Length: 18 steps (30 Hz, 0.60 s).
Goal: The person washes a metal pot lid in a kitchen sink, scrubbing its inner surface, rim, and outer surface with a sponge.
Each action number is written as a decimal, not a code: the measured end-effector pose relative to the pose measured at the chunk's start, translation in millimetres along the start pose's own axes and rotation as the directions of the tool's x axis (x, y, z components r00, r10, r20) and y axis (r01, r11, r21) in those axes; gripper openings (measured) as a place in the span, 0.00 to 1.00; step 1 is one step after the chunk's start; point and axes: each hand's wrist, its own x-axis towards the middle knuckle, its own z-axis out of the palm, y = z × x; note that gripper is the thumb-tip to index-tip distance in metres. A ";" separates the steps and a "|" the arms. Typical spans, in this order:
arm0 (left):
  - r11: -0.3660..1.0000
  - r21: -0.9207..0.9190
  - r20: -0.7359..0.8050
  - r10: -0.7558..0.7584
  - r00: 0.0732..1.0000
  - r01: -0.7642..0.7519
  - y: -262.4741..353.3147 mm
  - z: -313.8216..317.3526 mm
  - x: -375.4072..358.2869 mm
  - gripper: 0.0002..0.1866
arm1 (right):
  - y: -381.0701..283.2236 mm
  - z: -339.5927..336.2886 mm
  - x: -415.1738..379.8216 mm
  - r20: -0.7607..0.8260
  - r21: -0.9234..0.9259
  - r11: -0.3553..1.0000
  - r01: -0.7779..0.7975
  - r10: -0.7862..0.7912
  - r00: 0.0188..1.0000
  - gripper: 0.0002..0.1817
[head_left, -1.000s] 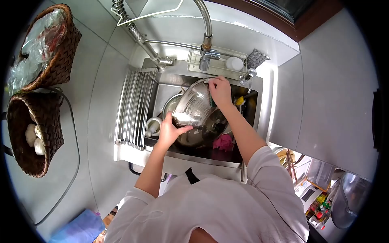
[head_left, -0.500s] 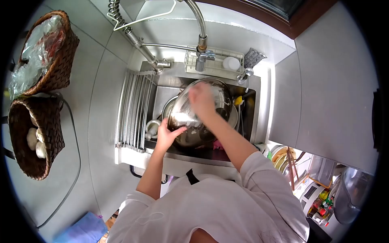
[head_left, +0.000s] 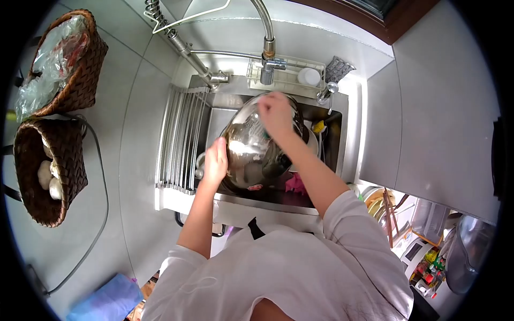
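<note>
Head view, from the left: two woven baskets are standing at the edge, the lower basket (head_left: pixel 73 166) holding pale lumps (head_left: pixel 45 175) and the upper basket (head_left: pixel 89 77) holding a clear plastic bag (head_left: pixel 51 61). A cable (head_left: pixel 106 208) is curving down beside them, and a blue bundle (head_left: pixel 111 300) is lying near its lower end. A metal rack (head_left: pixel 179 139) is spanning the left side of the sink (head_left: pixel 217 120). Just beside it, the left hand (head_left: pixel 216 160) is resting its fingers, close together, along the left rim of the bowl (head_left: pixel 249 147) (how firmly they are clamping it, I cannot tell). The bowl, big and shiny, is sitting tilted in the sink, below the tap (head_left: pixel 266 75). The right hand (head_left: pixel 276 113) is pressing curled fingers near the bowl's upper part; blur is hiding whether they are closing on anything. Behind, a tray (head_left: pixel 289 75) is carrying a white cup (head_left: pixel 309 76). A pink cloth (head_left: pixel 295 183) is lying near the bowl's lower right, and a yellow thing (head_left: pixel 319 127) is showing farther up. At far right, chopsticks (head_left: pixel 388 211) are leaning near plates (head_left: pixel 376 203).
</note>
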 end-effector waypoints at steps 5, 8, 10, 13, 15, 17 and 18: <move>1.000 -0.004 0.086 0.022 0.996 -0.022 20.3 -4.7 26.3 0.27 | -67.3 11.4 -57.1 0.210 -0.051 0.896 0.440 -0.421 0.882 0.03; 0.997 -0.055 0.117 -0.045 0.992 0.052 14.0 -2.8 22.8 0.29 | -60.0 -2.9 -48.7 0.226 -0.013 0.869 0.494 -0.479 0.848 0.03; 0.979 -0.117 0.145 -0.147 0.978 0.165 9.0 -0.6 21.2 0.30 | -35.8 -4.3 -26.5 0.127 -0.065 0.916 0.395 -0.385 0.914 0.03; 0.876 -0.398 0.220 -0.195 0.956 0.271 -13.2 4.8 -6.6 0.17 | -1.6 -3.4 -10.8 0.036 -0.034 0.979 0.200 -0.199 0.979 0.04; 0.804 -0.510 0.235 -0.211 0.949 0.305 -17.0 6.5 -28.1 0.17 | 16.2 -8.1 -6.3 -0.023 -0.053 0.993 0.106 -0.108 0.994 0.05; 0.803 -0.545 0.144 -0.193 0.971 0.240 -30.7 14.6 -43.1 0.13 | 33.0 -10.6 -1.0 -0.046 -0.047 0.999 -0.018 0.015 0.999 0.05; 0.783 -0.576 0.113 -0.210 0.971 0.236 -30.3 17.7 -45.1 0.12 | 39.7 -14.7 3.1 -0.042 -0.041 0.994 -0.096 0.095 0.995 0.05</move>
